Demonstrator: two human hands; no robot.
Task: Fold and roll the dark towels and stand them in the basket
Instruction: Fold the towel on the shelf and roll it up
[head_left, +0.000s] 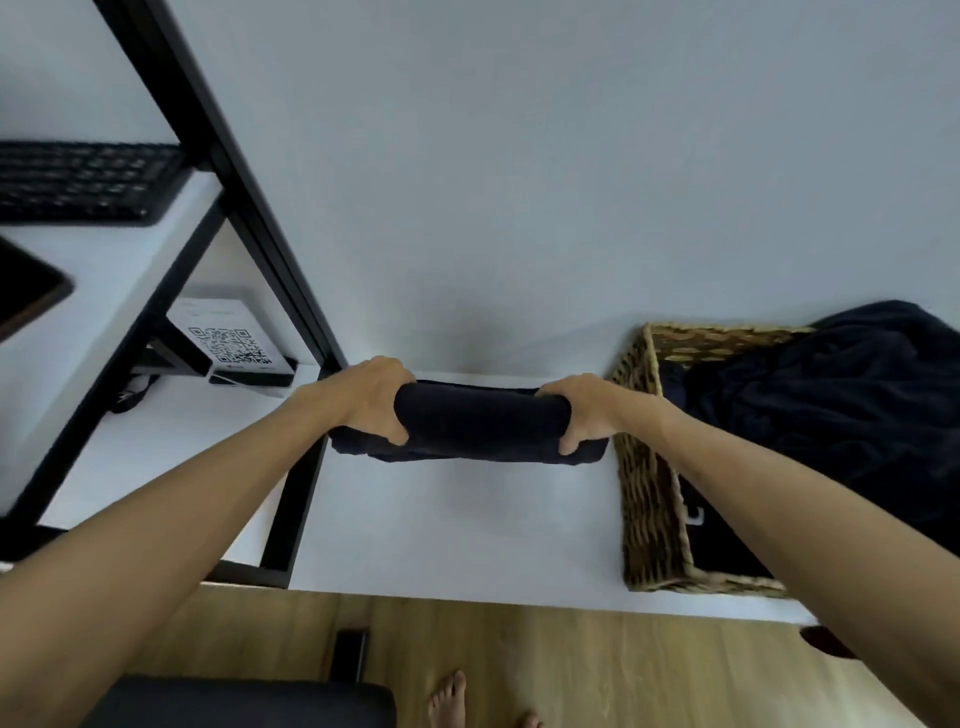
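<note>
The left hand grips one end of a half-rolled dark towel and the right hand grips the other, fingers curled over the roll, at mid-frame on the white counter. At right, a wicker basket holds more dark towels.

The towel roll you held was dark navy, near black, with faint ribbing. The surface was plain white. The basket showed a woven tan-and-brown pattern. The heaped towels in it were the same dark navy. The frame was black, the floor light wood-grain, the card white with a black QR pattern.
</note>
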